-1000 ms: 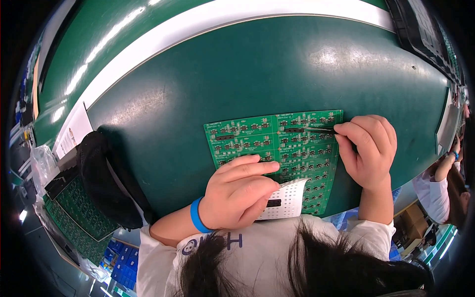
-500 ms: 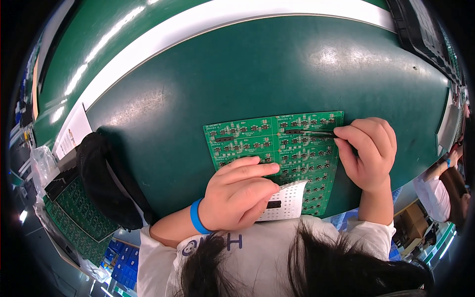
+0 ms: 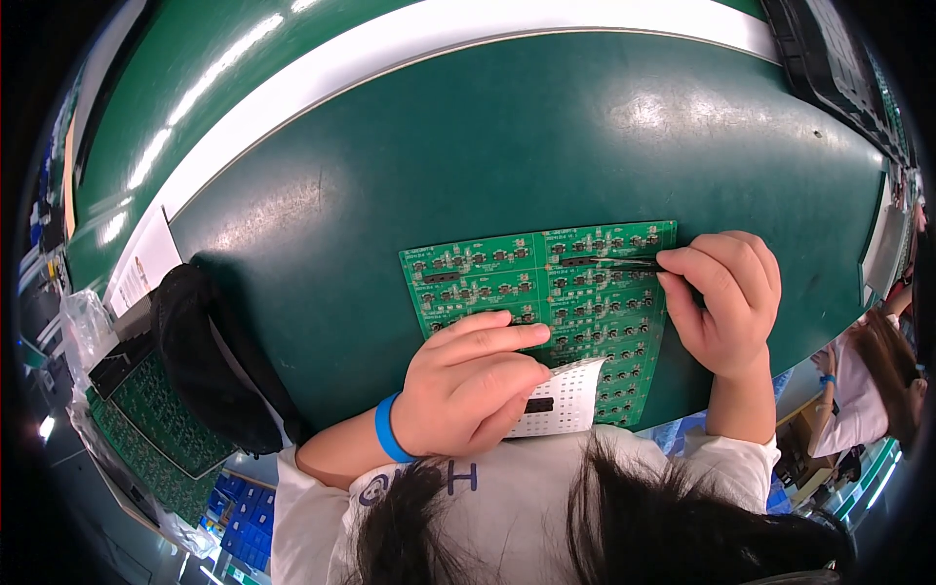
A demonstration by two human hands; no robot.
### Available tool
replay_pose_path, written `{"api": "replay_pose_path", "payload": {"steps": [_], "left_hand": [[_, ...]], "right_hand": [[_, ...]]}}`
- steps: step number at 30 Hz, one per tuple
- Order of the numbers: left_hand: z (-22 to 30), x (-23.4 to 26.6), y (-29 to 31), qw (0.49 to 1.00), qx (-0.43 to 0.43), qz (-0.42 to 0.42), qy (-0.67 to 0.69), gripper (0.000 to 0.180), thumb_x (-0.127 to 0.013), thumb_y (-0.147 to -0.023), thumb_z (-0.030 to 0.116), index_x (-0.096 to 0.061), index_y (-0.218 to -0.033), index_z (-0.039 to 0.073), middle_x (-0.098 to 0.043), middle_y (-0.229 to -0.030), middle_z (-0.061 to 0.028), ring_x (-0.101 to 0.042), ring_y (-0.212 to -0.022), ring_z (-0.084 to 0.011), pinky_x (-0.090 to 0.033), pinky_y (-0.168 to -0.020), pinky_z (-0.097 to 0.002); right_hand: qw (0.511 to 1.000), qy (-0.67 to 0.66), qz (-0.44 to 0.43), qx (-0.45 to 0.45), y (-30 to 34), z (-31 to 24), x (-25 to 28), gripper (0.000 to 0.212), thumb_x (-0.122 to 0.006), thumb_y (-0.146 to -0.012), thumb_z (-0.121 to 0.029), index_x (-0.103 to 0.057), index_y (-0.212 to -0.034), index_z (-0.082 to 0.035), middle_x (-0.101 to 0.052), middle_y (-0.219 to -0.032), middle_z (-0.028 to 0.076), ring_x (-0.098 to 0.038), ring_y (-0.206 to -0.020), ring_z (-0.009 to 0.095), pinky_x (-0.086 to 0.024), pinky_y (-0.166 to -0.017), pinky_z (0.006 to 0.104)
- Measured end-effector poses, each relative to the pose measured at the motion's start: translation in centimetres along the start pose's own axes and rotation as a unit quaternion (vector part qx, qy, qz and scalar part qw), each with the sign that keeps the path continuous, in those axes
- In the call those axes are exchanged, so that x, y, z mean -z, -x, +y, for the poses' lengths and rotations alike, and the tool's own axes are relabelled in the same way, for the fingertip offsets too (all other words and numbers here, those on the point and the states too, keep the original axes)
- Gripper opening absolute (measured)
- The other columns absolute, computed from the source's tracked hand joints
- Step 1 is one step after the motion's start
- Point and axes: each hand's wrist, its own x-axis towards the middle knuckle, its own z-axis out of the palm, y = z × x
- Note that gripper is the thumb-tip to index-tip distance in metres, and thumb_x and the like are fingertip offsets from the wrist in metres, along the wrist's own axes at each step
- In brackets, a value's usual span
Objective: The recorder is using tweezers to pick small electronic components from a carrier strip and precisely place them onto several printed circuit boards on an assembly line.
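Note:
A green circuit board panel (image 3: 624,327), set with rows of small components, lies on the table in front of me. My right hand (image 3: 726,297) pinches dark, slender tweezers (image 3: 634,261) at the panel's right edge. Their tips reach a narrow black strip (image 3: 573,261) on the upper right section. Another black strip (image 3: 441,279) lies on the upper left section. Between thumb and fingers, my left hand (image 3: 473,390) holds a white perforated-looking sheet (image 3: 577,388) bearing a black piece (image 3: 538,405). That hand covers the panel's lower left.
A black cloth-like item (image 3: 210,361) lies at the table's left edge, beside more green circuit boards (image 3: 171,419). Papers (image 3: 141,263) rest at the left. A black rack (image 3: 838,73) stands at the far right. Another person (image 3: 863,395) is at the right edge.
My hands, the tweezers and the sheet stay nearly in place; the panel's left part sits very slightly lower. The other person at the right has shifted position.

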Motion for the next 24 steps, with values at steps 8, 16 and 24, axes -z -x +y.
{"api": "replay_pose_path", "payload": {"steps": [8, 16, 24], "left_hand": [[-0.5, -0.1, -0.4, 1.000, -0.004, -0.002, 0.004, 0.020, -0.064, -0.070, -0.001, -0.062, -0.088, 0.005, -0.066, -0.085, -0.0091, -0.065, -0.094, -0.0251, -0.049, -0.086, -0.0419], [-0.1, 0.4, 0.0, 1.000, 0.021, 0.006, -0.010, 0.014, -0.064, -0.074, 0.002, -0.062, -0.088, 0.005, -0.067, -0.097, -0.0139, -0.065, -0.087, -0.0270, -0.048, -0.088, -0.0406], [-1.5, -2.0, 0.4, 0.996, -0.053, 0.056, -0.038, 0.013, -0.061, -0.079, 0.004, -0.061, -0.092, 0.004, -0.066, -0.092, -0.0134, -0.064, -0.085, -0.0293, -0.049, -0.088, -0.0417]], "right_hand": [[1.000, -0.005, -0.006, -0.006, -0.1, 0.4, -0.1, 0.022, -0.073, -0.061, -0.007, -0.066, -0.082, -0.009, -0.059, -0.078, 0.003, -0.058, -0.066, 0.020, -0.045, -0.058, 0.0305], [0.998, -0.045, 0.027, -0.021, -0.6, 0.3, -0.1, 0.019, -0.071, -0.065, -0.005, -0.064, -0.082, -0.009, -0.058, -0.078, 0.005, -0.056, -0.065, 0.023, -0.043, -0.058, 0.0328], [0.946, 0.110, 0.065, -0.300, 2.6, 3.4, 0.5, 0.024, -0.065, -0.077, -0.009, -0.059, -0.100, -0.006, -0.060, -0.095, 0.009, -0.056, -0.090, 0.029, -0.043, -0.079, 0.0375]]}}
